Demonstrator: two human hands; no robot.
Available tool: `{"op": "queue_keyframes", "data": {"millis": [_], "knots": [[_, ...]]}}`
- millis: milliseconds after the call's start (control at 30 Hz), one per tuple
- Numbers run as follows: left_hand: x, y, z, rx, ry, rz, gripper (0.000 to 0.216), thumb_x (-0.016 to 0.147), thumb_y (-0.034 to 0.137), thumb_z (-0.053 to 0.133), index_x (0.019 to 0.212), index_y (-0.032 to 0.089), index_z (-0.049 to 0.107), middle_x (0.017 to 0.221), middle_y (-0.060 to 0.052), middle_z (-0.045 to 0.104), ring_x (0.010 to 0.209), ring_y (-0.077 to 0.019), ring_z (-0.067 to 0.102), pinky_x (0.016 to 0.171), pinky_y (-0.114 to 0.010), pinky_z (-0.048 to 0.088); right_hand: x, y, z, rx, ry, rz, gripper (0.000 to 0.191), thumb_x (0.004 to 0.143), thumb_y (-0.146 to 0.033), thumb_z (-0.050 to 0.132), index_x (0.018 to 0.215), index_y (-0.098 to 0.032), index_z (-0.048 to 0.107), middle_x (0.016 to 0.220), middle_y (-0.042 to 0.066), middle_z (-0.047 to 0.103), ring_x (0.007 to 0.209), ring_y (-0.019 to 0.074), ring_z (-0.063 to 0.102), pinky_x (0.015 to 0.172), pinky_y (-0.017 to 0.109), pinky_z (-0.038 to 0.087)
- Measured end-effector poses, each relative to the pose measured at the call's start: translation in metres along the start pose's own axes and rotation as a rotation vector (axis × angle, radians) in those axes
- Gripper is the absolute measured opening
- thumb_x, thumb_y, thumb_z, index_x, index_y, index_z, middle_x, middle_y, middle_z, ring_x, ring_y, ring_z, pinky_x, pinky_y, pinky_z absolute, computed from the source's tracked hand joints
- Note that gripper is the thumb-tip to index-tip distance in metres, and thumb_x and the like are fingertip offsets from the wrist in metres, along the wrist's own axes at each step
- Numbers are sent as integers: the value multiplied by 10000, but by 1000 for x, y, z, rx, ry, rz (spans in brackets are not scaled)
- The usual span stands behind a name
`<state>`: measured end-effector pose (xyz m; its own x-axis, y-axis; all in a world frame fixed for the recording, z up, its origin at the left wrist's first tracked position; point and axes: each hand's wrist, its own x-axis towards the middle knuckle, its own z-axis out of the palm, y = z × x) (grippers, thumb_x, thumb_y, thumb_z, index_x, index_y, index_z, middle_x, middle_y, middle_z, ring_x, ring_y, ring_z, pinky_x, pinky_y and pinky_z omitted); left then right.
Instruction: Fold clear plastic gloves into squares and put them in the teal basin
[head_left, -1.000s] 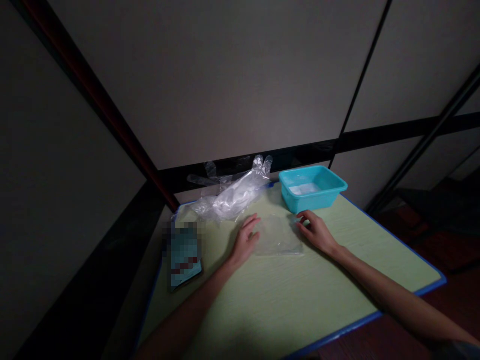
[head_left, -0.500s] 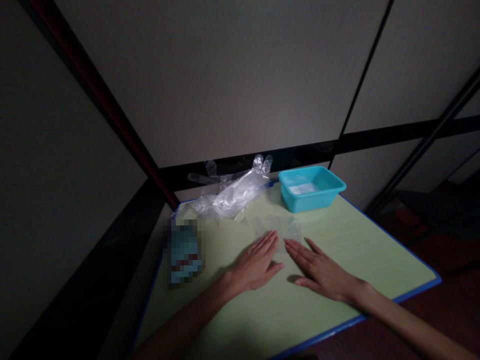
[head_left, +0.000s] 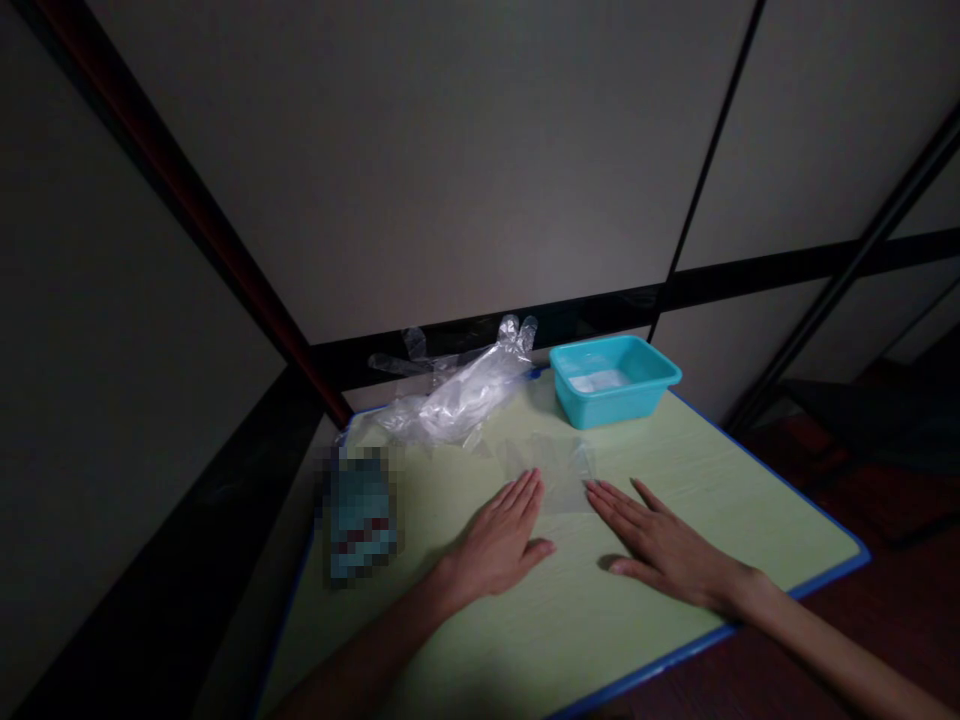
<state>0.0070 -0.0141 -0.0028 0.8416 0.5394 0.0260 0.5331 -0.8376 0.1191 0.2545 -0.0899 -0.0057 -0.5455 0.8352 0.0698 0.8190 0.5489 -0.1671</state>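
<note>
A thin, clear plastic glove or sheet (head_left: 562,480) lies flat on the pale green table (head_left: 525,640); its outline is too faint to tell which. My left hand (head_left: 502,535) rests palm down, fingers stretched out, with the fingertips at the plastic's left near edge. On the other side, my right hand (head_left: 660,540) lies palm down with the fingers extended and the fingertips touching the plastic's right corner. Neither hand grips anything. Farther back is a crumpled pile of clear disposable plastic gloves (head_left: 465,395), some of its fingers sticking up.
A turquoise plastic basin (head_left: 615,390) with something whitish inside stands at the table's back right. Near the left edge lies a blurred-out teal packet (head_left: 364,520). Wall panels (head_left: 480,180) rise directly behind the table, whose rim is blue.
My hands have slid apart over the plastic, the right one outward to the right and the left one slightly left. The plastic between them is more exposed. The view has shifted slightly.
</note>
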Motion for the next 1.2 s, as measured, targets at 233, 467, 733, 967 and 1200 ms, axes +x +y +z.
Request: {"op": "queue_keyframes", "data": {"millis": [233, 467, 733, 967, 1200], "knots": [[-4, -14, 1, -128, 164, 3, 622, 855, 276, 415, 1367, 115, 101, 1430, -111, 142, 1308, -180, 120, 1053, -348, 220, -11, 7, 2, -18, 64, 42, 666, 870, -473, 342, 1384, -175, 40, 1419, 110, 172, 1285, 253, 186, 1029, 512, 156], [-9, -39, -12, -182, 268, 232, 363, 829, 176, 457, 1192, 190, 459, 1259, -58, 485, 1201, -172, 385, 1017, -387, 298, -11, 7, -1, 12, 49, 40, 590, 874, -444, 359, 1377, -227, 137, 1430, 78, 152, 1290, 268, 160, 1013, 531, 178], [-9, -40, -1, -240, 617, 232, 197, 785, 103, 448, 901, 154, 599, 861, -53, 681, 797, -147, 631, 852, -356, 474, -11, 7, -5, 92, 56, 14, 500, 865, -440, 389, 1325, -259, 314, 1432, 53, 168, 1294, 264, 155, 1015, 511, 191], [-10, -32, -3, -231, 606, 324, 197, 743, 74, 430, 820, 142, 598, 694, -36, 676, 617, -117, 631, 818, -334, 495, -13, 7, -5, 100, 70, 27, 452, 869, -415, 398, 1298, -276, 367, 1432, 41, 178, 1290, 262, 178, 1015, 492, 215], [-10, -24, 2, -257, 661, 323, 194, 741, 122, 437, 830, 163, 604, 658, -26, 673, 592, -131, 627, 739, -310, 522, -11, 10, -3, 111, 94, 32, 488, 871, -410, 397, 1324, -245, 321, 1412, 58, 243, 1283, 244, 210, 1021, 473, 224]]}}
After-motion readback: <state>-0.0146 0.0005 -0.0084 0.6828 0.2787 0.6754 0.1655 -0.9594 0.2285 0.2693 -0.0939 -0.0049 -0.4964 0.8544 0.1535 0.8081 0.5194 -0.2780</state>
